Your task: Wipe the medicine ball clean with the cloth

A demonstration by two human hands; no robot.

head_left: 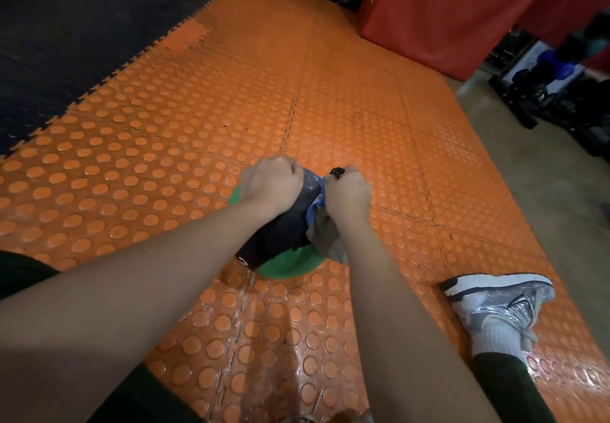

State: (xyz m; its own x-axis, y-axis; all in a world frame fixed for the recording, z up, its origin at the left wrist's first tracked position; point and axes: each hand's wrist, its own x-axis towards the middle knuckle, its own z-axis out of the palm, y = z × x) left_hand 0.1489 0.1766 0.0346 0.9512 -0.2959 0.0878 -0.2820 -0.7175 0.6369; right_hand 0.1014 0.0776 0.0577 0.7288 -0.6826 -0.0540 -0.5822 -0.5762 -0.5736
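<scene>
The medicine ball (280, 238) is black and green and sits on the orange studded floor mat (185, 132), right in front of me. My left hand (269, 185) is curled over the ball's top and far side and holds it. My right hand (348, 193) grips a bunched blue and grey cloth (319, 224) and presses it against the ball's right side. A small black object shows at that hand's thumb. Both forearms hide much of the ball.
My right foot in a silver and white shoe (501, 304) rests on the mat at the right. A red padded block (445, 10) stands at the back right. Beside it is a dark rack of weights (554, 89) on bare floor. Black matting (66, 33) lies at the back left.
</scene>
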